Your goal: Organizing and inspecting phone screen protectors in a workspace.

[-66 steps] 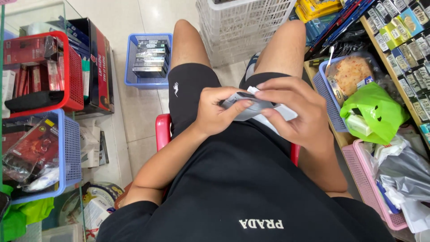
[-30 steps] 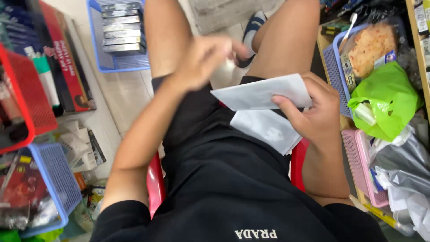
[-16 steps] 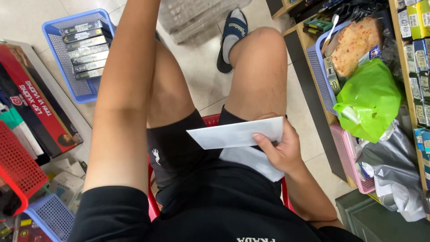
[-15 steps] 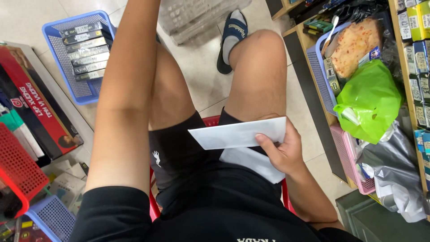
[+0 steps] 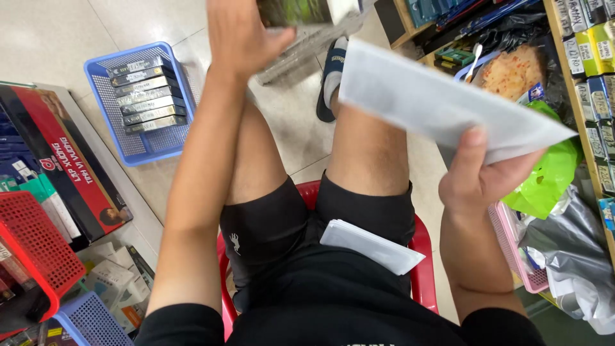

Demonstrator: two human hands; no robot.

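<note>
The person sits on a red chair (image 5: 426,247) in the lower middle of the frame, looking down at their own legs.

The left hand (image 5: 240,35) is raised to the top middle of the frame. Its fingers are closed around a small flat pack (image 5: 301,11) with a green and dark cover. The top edge of the frame cuts the pack off, so only part of it shows.

The right hand (image 5: 480,176) is at the middle right. It holds a white envelope (image 5: 442,109) from below, with the thumb pressed on the near side. The envelope is tilted and stretches from the upper middle out to the right.

A small stack of white envelopes (image 5: 371,245) lies on the person's lap, on the black shorts, in the lower middle.

At the upper left, a blue basket (image 5: 106,96) stands on the pale floor with a row of dark flat packs (image 5: 146,95) inside. A red basket (image 5: 35,247) is at the lower left edge. At the right, a bright green bag (image 5: 544,182) sits just behind the right hand, and a pink basket (image 5: 516,253) is below it.
</note>
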